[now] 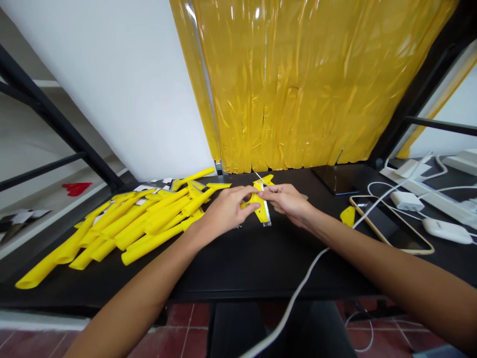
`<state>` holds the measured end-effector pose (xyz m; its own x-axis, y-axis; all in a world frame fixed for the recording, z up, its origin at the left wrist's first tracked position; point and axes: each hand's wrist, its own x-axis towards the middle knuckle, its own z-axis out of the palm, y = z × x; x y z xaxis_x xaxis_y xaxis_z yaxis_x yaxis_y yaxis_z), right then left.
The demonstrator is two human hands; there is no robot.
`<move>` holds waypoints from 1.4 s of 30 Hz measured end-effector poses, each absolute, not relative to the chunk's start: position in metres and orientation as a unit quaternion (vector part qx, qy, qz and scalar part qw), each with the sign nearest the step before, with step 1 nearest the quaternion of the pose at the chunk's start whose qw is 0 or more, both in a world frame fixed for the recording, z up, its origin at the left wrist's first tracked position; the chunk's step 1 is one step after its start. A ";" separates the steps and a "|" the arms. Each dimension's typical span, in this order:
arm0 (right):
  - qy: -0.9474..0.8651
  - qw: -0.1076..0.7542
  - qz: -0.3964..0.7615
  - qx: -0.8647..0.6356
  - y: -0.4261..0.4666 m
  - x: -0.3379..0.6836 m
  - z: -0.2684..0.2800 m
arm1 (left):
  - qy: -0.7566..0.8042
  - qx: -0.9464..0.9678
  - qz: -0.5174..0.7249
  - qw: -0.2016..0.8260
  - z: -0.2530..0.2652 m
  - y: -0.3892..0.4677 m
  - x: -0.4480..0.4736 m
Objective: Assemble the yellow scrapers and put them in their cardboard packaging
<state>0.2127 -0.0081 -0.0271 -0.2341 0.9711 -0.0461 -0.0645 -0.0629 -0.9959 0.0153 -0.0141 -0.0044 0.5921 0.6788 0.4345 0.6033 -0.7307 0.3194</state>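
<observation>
My left hand (234, 205) is closed, with thumb and fingers pinching a yellow plastic scraper (263, 211) above the black table. A pale, shiny blade strip runs along the scraper's right edge, and small holes show in its plastic head. My right hand (288, 203) is closed beside that strip. From its fingertips a thin metal rod (261, 179) slants up to the left across the scraper's head; its far end and exact kind are unclear. To the left lies a heap of yellow scrapers with hollow tube handles (149, 219), close to my left wrist.
On the right are a phone in a light case (391, 223), white chargers (406, 201), cables and a power strip (436, 194). A yellow plastic piece (348, 216) and a dark tablet (335, 180) lie nearby. A white cable crosses the table's front edge (268, 294). Yellow strip curtain (298, 89) hangs behind.
</observation>
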 end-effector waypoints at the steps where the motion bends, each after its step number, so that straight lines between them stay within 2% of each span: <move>1: -0.513 0.442 0.596 -0.432 -0.007 0.213 -0.028 | 0.353 0.897 0.265 0.037 -0.005 -0.014 0.014; 11: -0.459 0.457 0.669 -0.363 -0.007 0.217 -0.027 | 0.336 0.923 0.112 -0.148 0.003 -0.024 0.013; 16: -0.508 0.426 0.667 -0.342 -0.011 0.216 -0.021 | 0.388 0.900 0.104 -0.167 0.005 -0.018 0.011; 20: -0.648 0.438 0.497 -0.377 -0.013 0.210 -0.030 | 0.445 0.863 0.192 -0.143 0.005 -0.002 -0.001; 24: -0.830 0.358 0.301 -0.304 -0.013 0.200 -0.050 | 0.531 0.809 0.224 -0.117 0.008 0.011 -0.012; 28: -0.881 0.314 0.204 -0.288 -0.011 0.192 -0.065 | 0.568 0.780 0.255 -0.070 0.013 0.015 -0.016; 35: -0.895 0.272 0.164 -0.314 -0.012 0.184 -0.067 | 0.534 0.770 0.348 0.034 0.033 -0.003 -0.011; 38: -0.894 0.289 0.168 -0.299 -0.013 0.186 -0.063 | 0.536 0.724 0.388 0.197 0.038 -0.007 -0.012; 42: -0.833 0.432 0.160 -0.306 -0.019 0.196 -0.045 | 0.451 0.665 0.430 0.412 0.038 -0.005 -0.013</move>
